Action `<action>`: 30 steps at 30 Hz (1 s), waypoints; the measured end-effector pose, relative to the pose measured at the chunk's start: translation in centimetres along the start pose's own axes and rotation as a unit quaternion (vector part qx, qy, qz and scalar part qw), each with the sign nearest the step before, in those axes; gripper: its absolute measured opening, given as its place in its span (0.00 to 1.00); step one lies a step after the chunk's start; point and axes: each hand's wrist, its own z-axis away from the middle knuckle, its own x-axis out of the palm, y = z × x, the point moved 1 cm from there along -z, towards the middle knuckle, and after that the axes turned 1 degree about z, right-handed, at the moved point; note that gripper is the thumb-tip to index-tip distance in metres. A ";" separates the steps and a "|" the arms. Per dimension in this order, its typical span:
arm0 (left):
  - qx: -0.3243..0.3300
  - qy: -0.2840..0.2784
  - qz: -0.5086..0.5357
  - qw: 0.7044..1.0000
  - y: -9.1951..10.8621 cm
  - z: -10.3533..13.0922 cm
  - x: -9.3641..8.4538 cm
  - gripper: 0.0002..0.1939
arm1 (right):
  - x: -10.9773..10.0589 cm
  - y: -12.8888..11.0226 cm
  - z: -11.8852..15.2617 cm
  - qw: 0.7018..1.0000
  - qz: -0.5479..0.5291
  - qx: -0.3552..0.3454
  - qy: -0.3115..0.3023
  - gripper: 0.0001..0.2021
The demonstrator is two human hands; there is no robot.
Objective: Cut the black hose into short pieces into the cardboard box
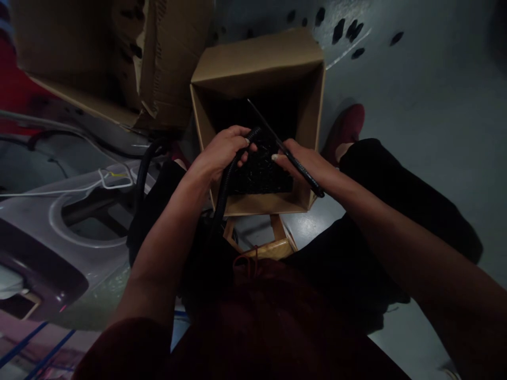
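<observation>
Over a cardboard box [257, 63], my left hand [229, 148] is closed around a black corrugated hose [225, 184]. Its end sticks out past my fingers, and the rest hangs down over the near left side of the box. My right hand [297, 158] grips a long, thin dark tool [269, 126] with a pointed tip, seen edge-on. Whether it is a knife or scissors I cannot make out. The tip points up and left, past the hose's end and apart from it. Beneath my hands, shiny black pieces [259, 171] lie in the dark box.
A larger torn cardboard box [170, 68] stands at the upper left. Small dark pieces [338, 31] are scattered on the grey floor. At left is a grey plastic chair [35, 206] with a white cable nearby. A wooden stool [273, 248] is below the box.
</observation>
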 end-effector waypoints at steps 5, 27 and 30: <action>0.005 -0.034 0.001 0.999 0.0 0.7 0.2 0.12 | -0.1 0.3 -0.6 0.983 -0.176 -0.018 0.039 0.18; -0.069 -0.180 0.124 0.973 -1.1 2.2 4.2 0.05 | -2.3 1.1 -0.9 0.947 -0.302 -0.019 0.109 0.15; -0.069 -0.166 0.134 0.975 -1.2 2.1 4.3 0.02 | -2.3 0.5 -0.6 0.954 -0.278 -0.026 0.108 0.14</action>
